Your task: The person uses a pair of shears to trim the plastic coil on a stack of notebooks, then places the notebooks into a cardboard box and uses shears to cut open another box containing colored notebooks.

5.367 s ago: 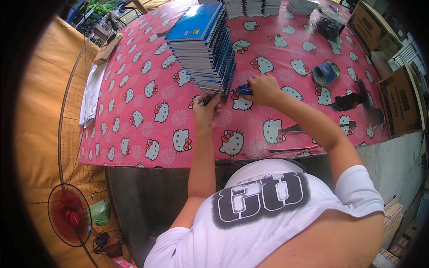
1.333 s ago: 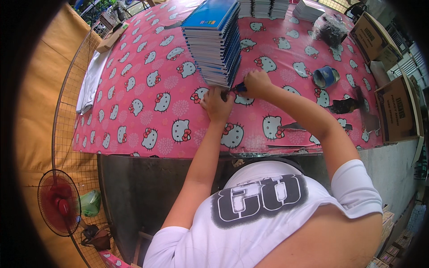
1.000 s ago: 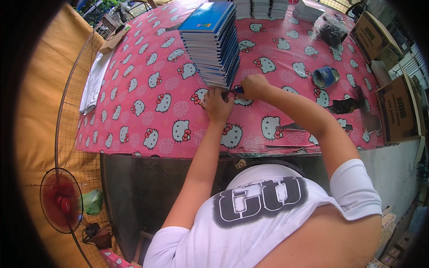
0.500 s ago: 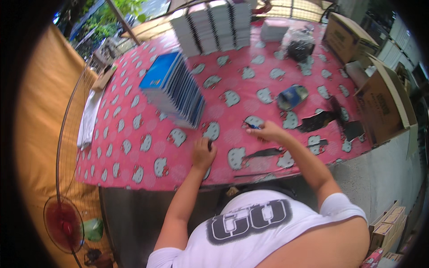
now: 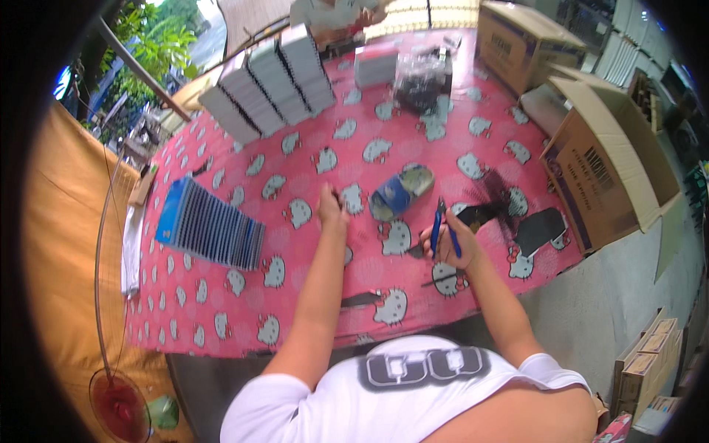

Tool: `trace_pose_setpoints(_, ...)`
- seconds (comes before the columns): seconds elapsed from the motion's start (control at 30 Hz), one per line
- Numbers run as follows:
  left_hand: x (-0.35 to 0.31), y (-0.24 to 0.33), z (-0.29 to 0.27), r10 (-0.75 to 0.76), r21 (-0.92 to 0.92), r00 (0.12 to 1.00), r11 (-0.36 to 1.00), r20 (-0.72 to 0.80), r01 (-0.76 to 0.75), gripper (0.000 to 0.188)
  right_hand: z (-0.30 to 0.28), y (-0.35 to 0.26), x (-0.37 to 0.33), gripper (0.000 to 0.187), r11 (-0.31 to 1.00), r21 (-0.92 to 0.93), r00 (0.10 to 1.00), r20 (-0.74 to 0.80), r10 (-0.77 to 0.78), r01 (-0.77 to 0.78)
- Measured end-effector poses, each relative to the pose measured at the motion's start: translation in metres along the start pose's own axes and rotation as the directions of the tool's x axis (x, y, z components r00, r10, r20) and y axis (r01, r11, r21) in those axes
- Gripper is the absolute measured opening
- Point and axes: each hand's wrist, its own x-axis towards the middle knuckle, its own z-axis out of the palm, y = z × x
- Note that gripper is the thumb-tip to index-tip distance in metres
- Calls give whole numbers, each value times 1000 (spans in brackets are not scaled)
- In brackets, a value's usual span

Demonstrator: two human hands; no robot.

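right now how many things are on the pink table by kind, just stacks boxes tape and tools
blue-covered book stack: 1
grey stacks at the far edge: 3
open cardboard box at the table's right edge: 1
closed cardboard box: 1
blue tape roll: 1
blue-handled tool in the right hand: 1
total: 8

Right hand (image 5: 447, 247): closed around a blue tool (image 5: 437, 229) whose lower part is hidden in the fist; its kind cannot be told. Left hand (image 5: 332, 214): fingertips reach toward the blue roll (image 5: 401, 193); contact is too small to tell. Dark patches (image 5: 539, 227) on the surface (image 5: 244, 310): blurred, unidentifiable. Cardboard box (image 5: 613, 162): interior hidden. Far stacks (image 5: 269, 81): covers too small to read. Red fan (image 5: 118, 402): cut off by the picture's rim.
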Motion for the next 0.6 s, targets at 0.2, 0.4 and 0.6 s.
trace_pose_setpoints(0.2,-15,0,29,492,451,826,693,274,-563,14,-9,-3,-23,70,975,74,975,-88,-203,210)
trace_pose_setpoints(0.4,-71,-26,-21,604,759,714,261,353,-596,19,22,-37,22,38,550,-796,811,-137,-569,252)
trace_pose_setpoints(0.6,-91,-35,-27,431,727,604,-220,671,-650,32,32,-52,70,36,-399,-904,746,159,-647,-153)
